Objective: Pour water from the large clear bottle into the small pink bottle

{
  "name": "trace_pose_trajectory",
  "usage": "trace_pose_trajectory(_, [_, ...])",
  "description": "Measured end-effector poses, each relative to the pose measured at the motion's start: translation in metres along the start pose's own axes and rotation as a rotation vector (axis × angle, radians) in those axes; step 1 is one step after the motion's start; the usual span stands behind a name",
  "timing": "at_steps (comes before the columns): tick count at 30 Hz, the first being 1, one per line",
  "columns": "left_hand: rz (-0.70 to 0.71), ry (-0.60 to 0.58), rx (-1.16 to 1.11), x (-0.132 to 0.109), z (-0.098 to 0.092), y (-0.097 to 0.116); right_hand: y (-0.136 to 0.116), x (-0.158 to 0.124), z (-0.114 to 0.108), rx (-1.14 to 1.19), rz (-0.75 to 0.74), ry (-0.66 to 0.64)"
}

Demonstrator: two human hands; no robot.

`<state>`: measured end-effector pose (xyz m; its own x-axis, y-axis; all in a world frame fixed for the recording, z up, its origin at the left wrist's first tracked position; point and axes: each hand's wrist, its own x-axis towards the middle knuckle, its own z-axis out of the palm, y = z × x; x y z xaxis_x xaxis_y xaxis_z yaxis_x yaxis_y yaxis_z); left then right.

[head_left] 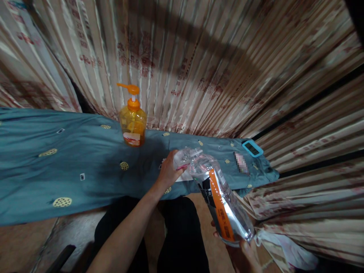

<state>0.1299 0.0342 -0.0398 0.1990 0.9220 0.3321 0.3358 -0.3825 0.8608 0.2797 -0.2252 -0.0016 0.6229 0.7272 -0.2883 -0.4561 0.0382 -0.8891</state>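
Observation:
A clear refill pouch (220,197) with an orange stripe and a spout at its top lies tilted between my hands. My left hand (170,170) pinches the spout end of the pouch, just above the cloth. At the bottom right my right hand (241,250) grips the pouch's lower end from underneath. An orange pump bottle (132,120) stands upright on the teal cloth-covered table (57,163), behind and to the left of my left hand.
A small blue-framed device (252,148) lies at the table's right end. Striped curtains (213,68) hang close behind and to the right. My dark-clothed legs (182,235) are below the table edge.

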Motion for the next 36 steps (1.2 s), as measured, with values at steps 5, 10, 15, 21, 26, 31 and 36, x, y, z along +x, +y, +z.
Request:
trace_pose_trajectory(5, [0.007, 0.010, -0.009, 0.000, 0.000, 0.000, -0.001, -0.002, 0.000, -0.038, -0.011, -0.003])
trace_pose_trajectory(10, [0.011, 0.006, -0.017, -0.001, 0.000, 0.000, -0.002, -0.003, 0.003, -0.049, 0.001, -0.014])
trace_pose_trajectory(15, [0.014, 0.011, -0.020, -0.001, 0.000, 0.000, -0.001, -0.002, -0.001, -0.047, 0.002, -0.040])
trace_pose_trajectory(21, [0.007, 0.013, 0.014, 0.000, -0.002, 0.003, 0.006, 0.002, -0.009, -0.067, 0.010, -0.071])
trace_pose_trajectory(26, [-0.012, 0.006, -0.011, 0.000, -0.004, 0.006, 0.004, -0.003, -0.004, -0.061, 0.031, -0.109])
trace_pose_trajectory(31, [-0.043, 0.013, -0.057, 0.000, -0.006, 0.010, 0.000, -0.009, 0.003, -0.109, 0.016, -0.117])
trace_pose_trajectory(36, [-0.070, 0.015, -0.092, 0.001, -0.008, 0.011, 0.001, -0.011, 0.006, -0.135, 0.026, -0.065])
